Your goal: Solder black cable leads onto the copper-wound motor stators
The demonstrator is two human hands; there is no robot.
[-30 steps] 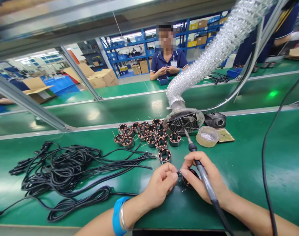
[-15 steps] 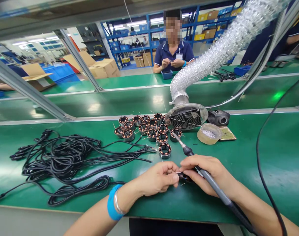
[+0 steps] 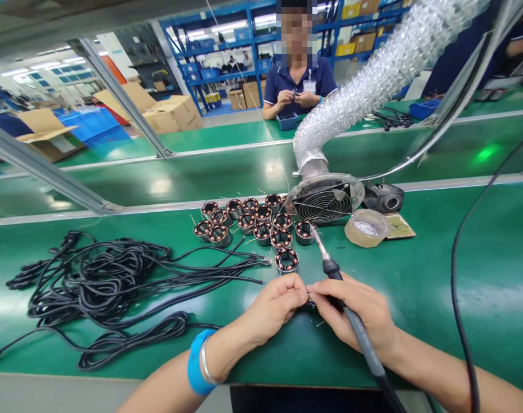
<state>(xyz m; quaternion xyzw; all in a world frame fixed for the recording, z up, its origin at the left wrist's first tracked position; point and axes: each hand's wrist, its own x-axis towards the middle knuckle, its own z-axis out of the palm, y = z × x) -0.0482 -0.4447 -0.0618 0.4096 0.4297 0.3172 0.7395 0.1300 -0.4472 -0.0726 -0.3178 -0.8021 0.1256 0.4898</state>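
My left hand (image 3: 276, 307) is closed in a pinch in front of the stators, its fingertips on a small dark piece (image 3: 311, 302) mostly hidden by the fingers. Against those fingertips, my right hand (image 3: 369, 307) pinches at the same spot with thumb and forefinger. A soldering iron (image 3: 359, 330) rests in the right hand, its metal tip pointing up and away toward the stators. Copper-wound stators (image 3: 286, 261), several of them, stand grouped just beyond my hands, with thin wire ends sticking out. Black cables (image 3: 102, 281) lie coiled to the left, stripped ends toward the stators.
A round fan guard (image 3: 328, 203) on a silver flexible duct (image 3: 365, 97) stands behind the stators. Beside it are a tub (image 3: 365, 228) of silvery bits and a soldering sponge (image 3: 399, 226). A black cord (image 3: 457, 287) hangs at right. Across the bench sits a co-worker (image 3: 300, 86).
Both hands have shifted slightly, fingertips now closer together, and less of the dark piece shows. The soldering iron stays in the right hand, now more upright. The view has tilted a little.
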